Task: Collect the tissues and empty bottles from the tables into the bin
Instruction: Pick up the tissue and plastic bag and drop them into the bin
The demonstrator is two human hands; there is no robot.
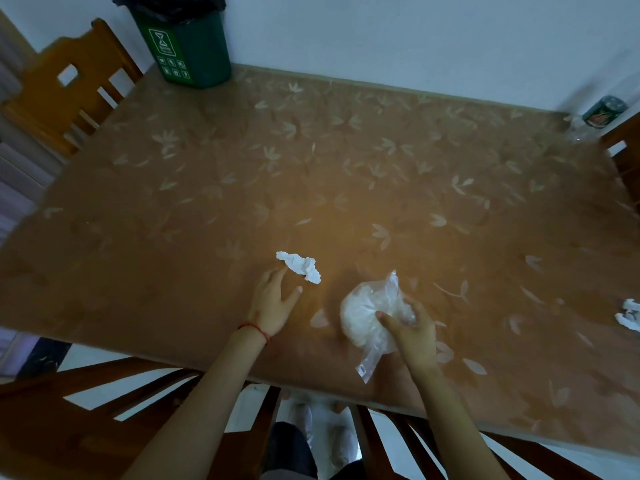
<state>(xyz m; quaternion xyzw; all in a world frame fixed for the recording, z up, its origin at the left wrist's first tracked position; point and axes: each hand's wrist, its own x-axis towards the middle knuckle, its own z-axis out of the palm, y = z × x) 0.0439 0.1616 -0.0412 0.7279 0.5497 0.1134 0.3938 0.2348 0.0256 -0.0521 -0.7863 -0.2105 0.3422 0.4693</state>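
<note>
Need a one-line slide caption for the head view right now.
Right hand grips a plastic bag while the open left hand reaches toward a crumpled tissue.

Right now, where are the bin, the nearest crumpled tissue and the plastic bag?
bin (pixel 194 50), head view, on its green front wall
crumpled tissue (pixel 300 266), head view, on its middle folds
plastic bag (pixel 367 313), head view, on its bulging side
</note>
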